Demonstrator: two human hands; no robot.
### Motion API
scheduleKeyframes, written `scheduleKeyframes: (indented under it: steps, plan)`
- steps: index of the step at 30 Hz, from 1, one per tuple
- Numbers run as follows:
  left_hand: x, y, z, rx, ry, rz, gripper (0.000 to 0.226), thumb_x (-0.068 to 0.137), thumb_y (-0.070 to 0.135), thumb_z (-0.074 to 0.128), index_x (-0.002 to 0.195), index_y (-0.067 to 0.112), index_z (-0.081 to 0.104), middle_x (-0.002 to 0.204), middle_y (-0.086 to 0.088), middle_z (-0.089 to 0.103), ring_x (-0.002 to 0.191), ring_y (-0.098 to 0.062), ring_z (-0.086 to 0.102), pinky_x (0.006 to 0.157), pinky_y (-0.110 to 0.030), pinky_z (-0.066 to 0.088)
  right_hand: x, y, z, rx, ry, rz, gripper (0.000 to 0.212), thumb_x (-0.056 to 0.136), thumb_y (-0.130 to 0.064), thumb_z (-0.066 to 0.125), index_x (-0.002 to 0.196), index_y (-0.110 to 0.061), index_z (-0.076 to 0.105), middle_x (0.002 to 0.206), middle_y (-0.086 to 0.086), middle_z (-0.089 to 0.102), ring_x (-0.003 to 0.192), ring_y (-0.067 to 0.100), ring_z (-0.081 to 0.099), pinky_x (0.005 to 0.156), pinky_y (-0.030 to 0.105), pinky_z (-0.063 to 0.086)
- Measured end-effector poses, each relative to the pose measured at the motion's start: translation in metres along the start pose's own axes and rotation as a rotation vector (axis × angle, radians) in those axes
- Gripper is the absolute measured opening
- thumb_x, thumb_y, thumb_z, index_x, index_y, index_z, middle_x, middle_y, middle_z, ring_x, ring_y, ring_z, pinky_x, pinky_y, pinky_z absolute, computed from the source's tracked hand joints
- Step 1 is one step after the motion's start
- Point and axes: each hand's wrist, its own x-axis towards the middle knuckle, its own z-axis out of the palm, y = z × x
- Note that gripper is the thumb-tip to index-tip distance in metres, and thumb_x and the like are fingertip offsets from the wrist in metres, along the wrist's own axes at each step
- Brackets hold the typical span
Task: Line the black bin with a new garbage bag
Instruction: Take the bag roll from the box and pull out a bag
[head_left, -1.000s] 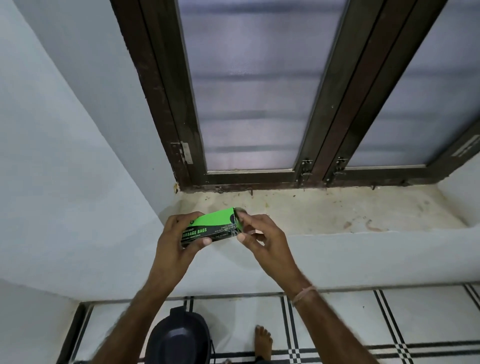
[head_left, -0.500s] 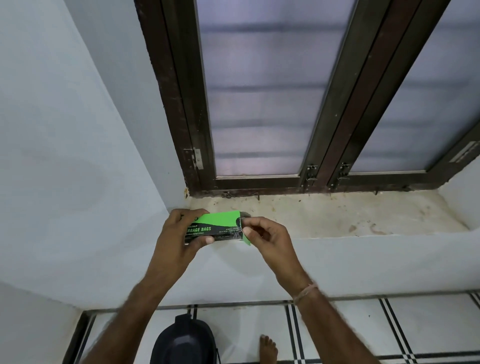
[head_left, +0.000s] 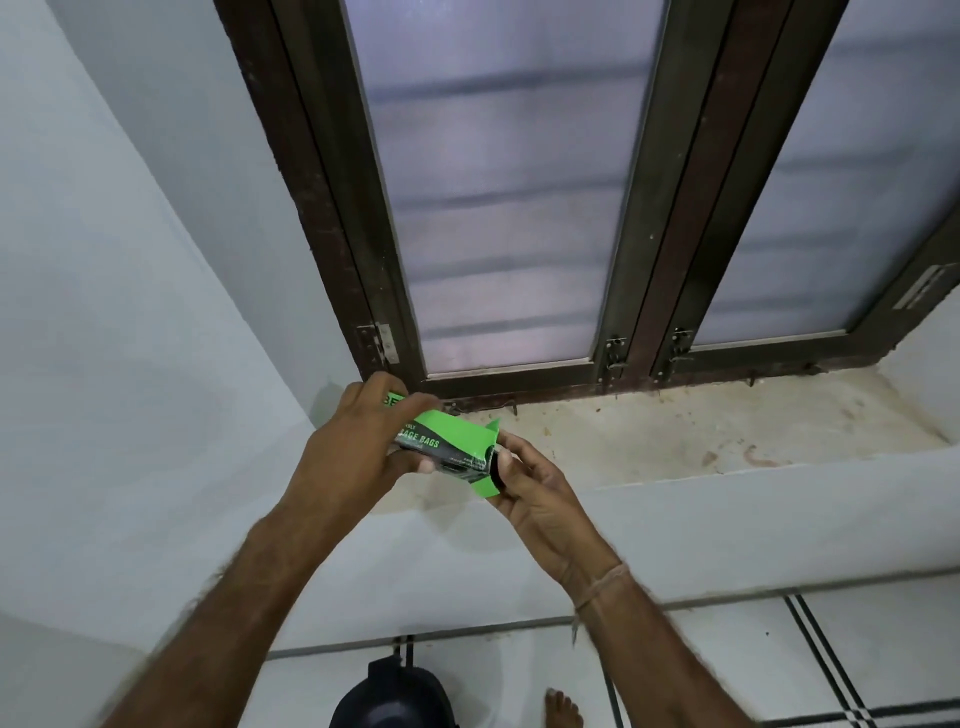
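Observation:
A green and black box of garbage bags (head_left: 451, 448) is held in front of the window sill, tilted down to the right. My left hand (head_left: 358, 452) grips its left end from above. The box's right end flaps stand open, and a black roll of bags (head_left: 496, 470) shows in the opening. My right hand (head_left: 524, 486) has its fingers on that roll at the open end. The black bin (head_left: 395, 696) stands on the floor below, at the bottom edge of the view, only its top showing.
A stained stone window sill (head_left: 701, 436) runs behind the hands under a dark-framed frosted window (head_left: 498, 197). Pale walls close in at the left. A bare foot (head_left: 563, 709) rests on the tiled floor beside the bin.
The box's right end flap has come open and the black roll now shows. The box has tilted down to the right, and my right hand has shifted to the open end.

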Motion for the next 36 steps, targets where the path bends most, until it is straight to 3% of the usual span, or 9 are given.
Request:
scheduleKeyframes:
  steps: [5, 10, 14, 17, 22, 26, 28, 32, 36]
  plan:
    - [0.004, -0.028, 0.016, -0.133, -0.013, -0.009, 0.055, 0.082, 0.026, 0.084, 0.133, 0.031, 0.064, 0.129, 0.000, 0.050, 0.118, -0.020, 0.049, 0.087, -0.033, 0.052, 0.005, -0.004, -0.016, -0.139, 0.097, -0.055, 0.019, 0.096, -0.002, 0.063, 0.112, -0.003, 0.073, 0.121, 0.008, 0.075, 0.108, 0.021, 0.070, 0.083, 0.025, 0.059]
    - [0.008, -0.049, 0.068, -0.315, -0.053, -0.099, 0.054, 0.083, 0.021, 0.082, 0.133, 0.021, 0.063, 0.128, 0.005, 0.042, 0.115, -0.013, 0.049, 0.088, -0.002, 0.036, 0.009, -0.023, -0.056, -0.215, 0.276, -0.142, 0.013, 0.094, 0.001, 0.065, 0.101, -0.003, 0.076, 0.102, 0.010, 0.078, 0.103, 0.023, 0.071, 0.085, 0.026, 0.061]
    - [0.018, -0.050, 0.117, -0.289, -0.065, -0.205, 0.058, 0.075, 0.040, 0.071, 0.130, 0.023, 0.065, 0.132, -0.005, 0.053, 0.121, -0.026, 0.049, 0.099, -0.036, 0.047, 0.016, -0.041, -0.079, -0.165, 0.376, -0.168, 0.042, 0.072, -0.025, 0.080, 0.105, 0.000, 0.075, 0.101, 0.009, 0.079, 0.102, 0.020, 0.072, 0.089, 0.027, 0.061]
    - [0.032, -0.055, 0.150, -0.343, -0.035, -0.271, 0.057, 0.073, 0.037, 0.071, 0.128, 0.024, 0.067, 0.131, -0.009, 0.056, 0.125, -0.035, 0.050, 0.100, -0.038, 0.040, 0.025, -0.052, -0.084, -0.137, 0.383, -0.147, 0.056, 0.062, -0.031, 0.082, 0.107, 0.001, 0.075, 0.106, 0.011, 0.079, 0.100, 0.015, 0.075, 0.084, 0.023, 0.060]
    - [0.050, -0.060, 0.174, -0.249, -0.032, -0.318, 0.060, 0.079, 0.019, 0.083, 0.135, 0.027, 0.065, 0.153, -0.014, 0.045, 0.140, -0.038, 0.041, 0.113, -0.045, 0.041, 0.040, -0.063, -0.079, -0.048, 0.376, -0.065, 0.024, 0.079, -0.013, 0.073, 0.099, 0.001, 0.074, 0.098, 0.011, 0.078, 0.098, 0.019, 0.072, 0.080, 0.022, 0.062]
    - [0.045, -0.029, 0.173, -0.015, 0.119, -0.362, 0.078, 0.074, 0.032, 0.088, 0.144, 0.020, 0.057, 0.151, -0.017, 0.047, 0.138, -0.040, 0.042, 0.107, -0.054, 0.043, 0.052, -0.068, -0.071, -0.014, 0.358, 0.018, 0.018, 0.082, -0.008, 0.072, 0.097, 0.003, 0.072, 0.093, 0.010, 0.077, 0.094, 0.018, 0.071, 0.086, 0.025, 0.062]
    - [0.036, 0.012, 0.166, -0.298, 0.302, -0.415, 0.058, 0.086, 0.037, 0.078, 0.136, 0.017, 0.057, 0.135, -0.010, 0.056, 0.125, -0.030, 0.052, 0.099, -0.042, 0.047, 0.057, -0.064, -0.064, -0.004, 0.329, 0.056, 0.024, 0.076, -0.011, 0.073, 0.096, 0.003, 0.071, 0.091, 0.010, 0.077, 0.091, 0.017, 0.072, 0.084, 0.024, 0.062]
    - [0.046, 0.080, 0.147, -1.220, 0.226, -0.674, 0.040, 0.099, 0.053, 0.055, 0.129, 0.027, 0.064, 0.125, 0.003, 0.071, 0.117, -0.016, 0.066, 0.097, -0.039, 0.057, 0.056, -0.049, -0.044, -0.078, 0.207, 0.144, 0.028, 0.081, -0.014, 0.074, 0.102, 0.004, 0.071, 0.098, 0.014, 0.078, 0.095, 0.020, 0.074, 0.083, 0.026, 0.061]
    - [0.046, 0.085, 0.134, -1.336, 0.299, -0.716, 0.030, 0.103, 0.035, 0.056, 0.124, 0.021, 0.070, 0.115, -0.003, 0.078, 0.112, -0.019, 0.072, 0.098, -0.035, 0.057, 0.050, -0.043, -0.027, -0.360, 0.136, 0.183, 0.028, 0.087, -0.029, 0.076, 0.102, -0.005, 0.074, 0.101, 0.010, 0.079, 0.095, 0.017, 0.074, 0.083, 0.033, 0.057]
